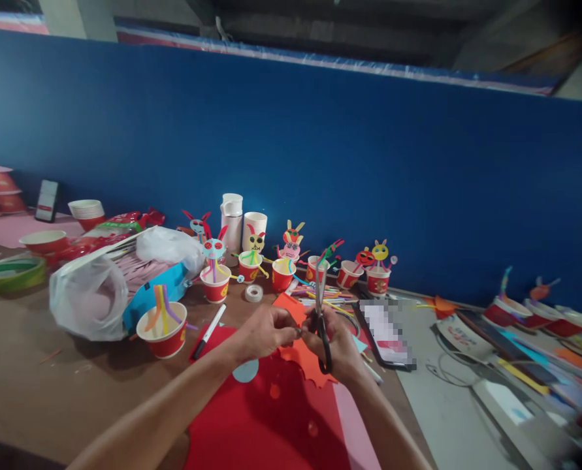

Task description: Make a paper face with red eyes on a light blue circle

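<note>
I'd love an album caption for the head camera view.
Scissors in the right hand, left hand close by, above red paper, with decorated cups before a blue partition.

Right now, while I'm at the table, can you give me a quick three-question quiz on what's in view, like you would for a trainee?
1. Multiple choice: what is in the right hand? A) a marker pen, B) a pair of scissors, C) a roll of tape.
2. True or false: the light blue disc lies on the red sheet.
3. Fill in the blank: the jagged-edged paper beside that hand is ____ in colour.

Key: 1. B; 2. True; 3. Orange.
</note>
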`<control>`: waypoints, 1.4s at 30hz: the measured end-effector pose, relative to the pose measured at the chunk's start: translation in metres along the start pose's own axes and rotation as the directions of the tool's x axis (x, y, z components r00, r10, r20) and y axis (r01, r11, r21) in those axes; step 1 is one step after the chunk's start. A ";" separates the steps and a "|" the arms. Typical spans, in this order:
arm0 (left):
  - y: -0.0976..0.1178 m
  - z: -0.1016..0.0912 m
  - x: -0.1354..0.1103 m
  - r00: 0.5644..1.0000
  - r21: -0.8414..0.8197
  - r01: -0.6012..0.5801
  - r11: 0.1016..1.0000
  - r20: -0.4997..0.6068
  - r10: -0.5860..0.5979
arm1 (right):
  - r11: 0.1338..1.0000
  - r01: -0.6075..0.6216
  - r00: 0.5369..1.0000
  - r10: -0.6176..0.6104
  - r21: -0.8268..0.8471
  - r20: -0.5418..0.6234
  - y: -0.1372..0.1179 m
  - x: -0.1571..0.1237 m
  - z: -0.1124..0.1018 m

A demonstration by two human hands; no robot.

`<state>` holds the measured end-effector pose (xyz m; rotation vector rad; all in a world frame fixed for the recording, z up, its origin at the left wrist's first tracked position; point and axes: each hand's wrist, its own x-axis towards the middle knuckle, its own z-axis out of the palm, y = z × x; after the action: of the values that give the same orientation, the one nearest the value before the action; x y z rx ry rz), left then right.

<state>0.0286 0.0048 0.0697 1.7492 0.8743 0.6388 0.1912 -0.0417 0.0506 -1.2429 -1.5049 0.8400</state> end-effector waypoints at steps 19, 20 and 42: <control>-0.041 0.022 0.006 0.990 -0.552 0.099 0.828 -0.031 -0.139 | 0.995 0.074 0.963 -0.090 -0.074 -0.254 0.027 -0.001 0.018; -0.041 0.023 0.005 0.989 -0.581 0.102 0.808 -0.030 -0.147 | 0.998 0.056 0.962 -0.061 -0.027 -0.264 0.029 -0.001 0.019; -0.044 0.043 0.001 0.949 -0.664 -0.002 0.747 -0.238 -0.209 | 0.988 -0.028 0.916 0.086 0.151 -0.392 0.023 -0.010 0.043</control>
<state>0.0513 -0.0094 0.0139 0.9621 0.8064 1.0141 0.1575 -0.0426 0.0142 -1.2664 -1.0673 0.6688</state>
